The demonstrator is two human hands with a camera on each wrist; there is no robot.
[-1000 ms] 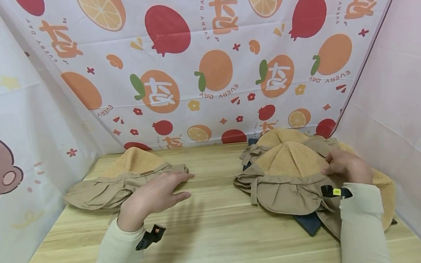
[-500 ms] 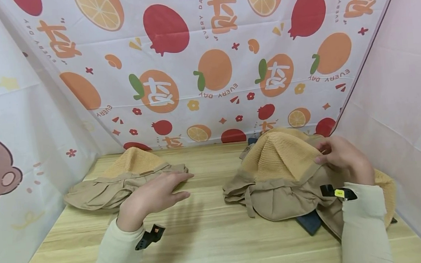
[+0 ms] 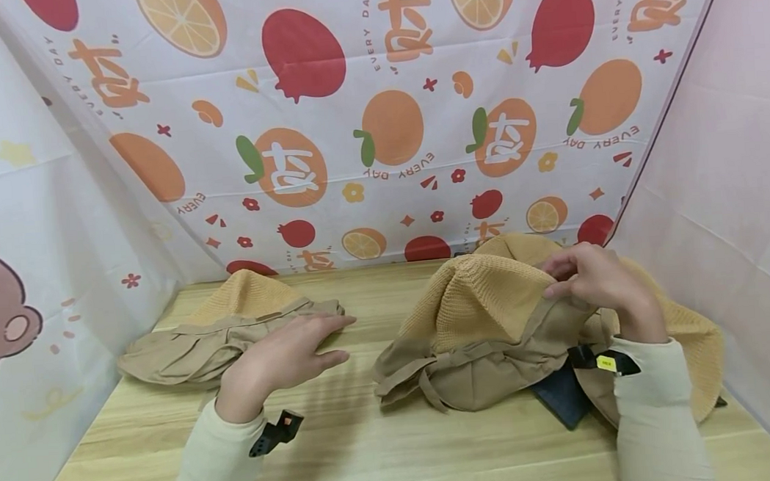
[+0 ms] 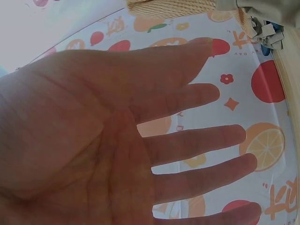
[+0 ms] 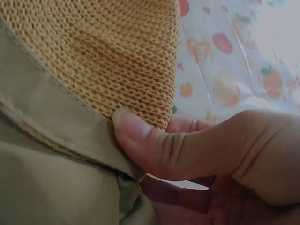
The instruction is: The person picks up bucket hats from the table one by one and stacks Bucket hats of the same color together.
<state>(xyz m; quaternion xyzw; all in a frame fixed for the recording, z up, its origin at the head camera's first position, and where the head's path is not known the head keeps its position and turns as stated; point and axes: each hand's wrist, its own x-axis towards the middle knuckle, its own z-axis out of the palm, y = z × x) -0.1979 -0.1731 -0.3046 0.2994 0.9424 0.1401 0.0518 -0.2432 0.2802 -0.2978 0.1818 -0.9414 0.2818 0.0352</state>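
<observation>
Pinching a yellow knitted hat with a khaki cloth brim (image 3: 476, 323) between thumb and fingers, a person's right hand (image 3: 596, 283) holds it beside similar hats (image 3: 692, 347) on the right; the left hand (image 3: 276, 361), fingers outstretched and free, is near another khaki-brimmed yellow hat (image 3: 209, 345) at the left of the pale wood-grain desk (image 3: 385, 461).

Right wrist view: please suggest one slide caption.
Right hand pinching a knit-crowned, khaki-brimmed sun hat at its band.

A front-to-rear passage is available over the table (image 3: 375, 292) between the left hat (image 3: 235, 338) and the front hat (image 3: 482, 308), with the left hand (image 3: 280, 361) projecting into it, the fruit-print curtain (image 3: 360, 58) bounding the rear, and the right hand (image 3: 596, 283) and piled hats (image 3: 692, 347) obstructing the right side.
</observation>
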